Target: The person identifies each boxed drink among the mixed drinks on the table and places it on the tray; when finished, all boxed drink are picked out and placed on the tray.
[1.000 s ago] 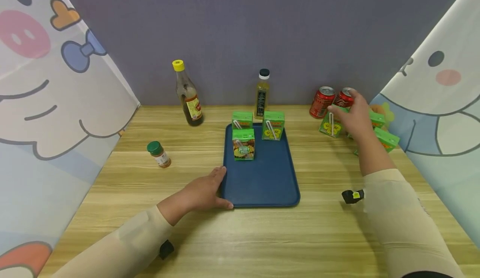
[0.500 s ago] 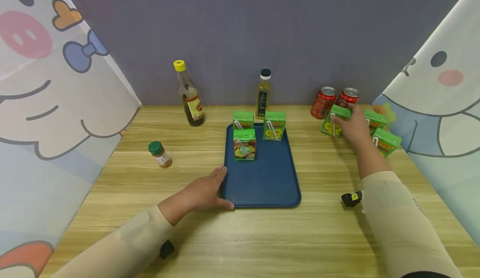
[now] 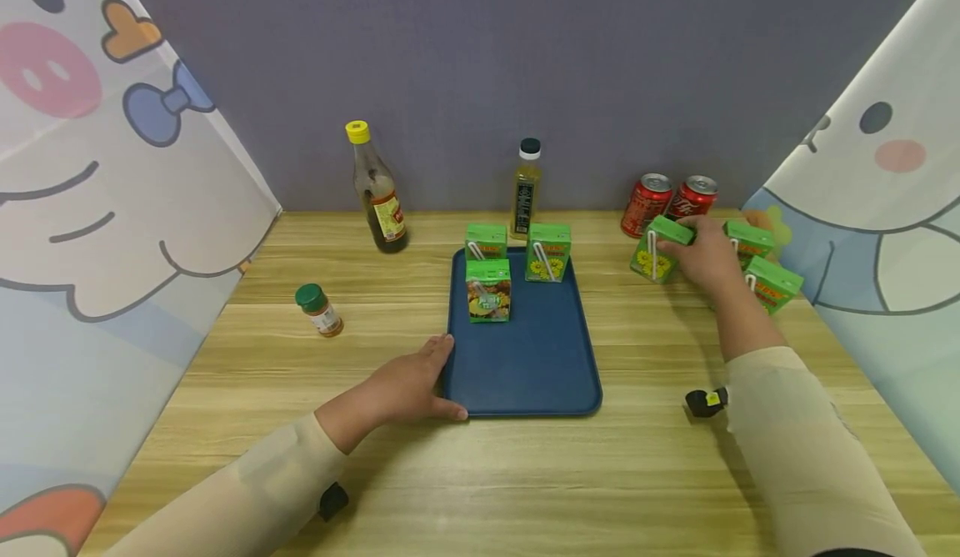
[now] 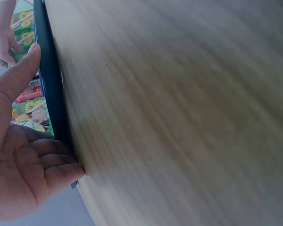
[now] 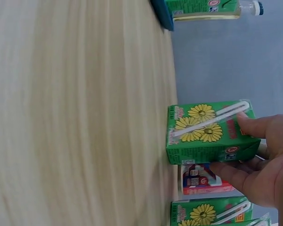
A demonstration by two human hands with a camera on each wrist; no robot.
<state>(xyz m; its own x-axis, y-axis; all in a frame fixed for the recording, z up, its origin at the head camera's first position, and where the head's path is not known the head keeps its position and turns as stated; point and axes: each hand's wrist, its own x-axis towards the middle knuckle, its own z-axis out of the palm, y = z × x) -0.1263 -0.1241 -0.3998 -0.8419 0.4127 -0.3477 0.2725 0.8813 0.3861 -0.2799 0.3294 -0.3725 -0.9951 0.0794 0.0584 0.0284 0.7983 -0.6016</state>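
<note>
My right hand pinches a green drink carton by its upper end, thumb on the straw face and fingers behind. In the right wrist view this carton shows yellow flowers and a white straw. My left hand touches the near left corner of a dark blue tray, fingers along its side and thumb at the front edge. The left wrist view shows the thumb and fingers spread against the tray wall. On the tray's far half stand a brown-and-green carton and two flower cartons.
Two more green cartons stand right of my right hand. Behind it are two red cans. An oil bottle stands behind the tray, a dark sauce bottle to the back left, and a spice jar at left.
My right hand has come down from above the cans onto the leftmost green carton of the right group. The carton has shifted slightly left and tilted. The left hand stays put.
</note>
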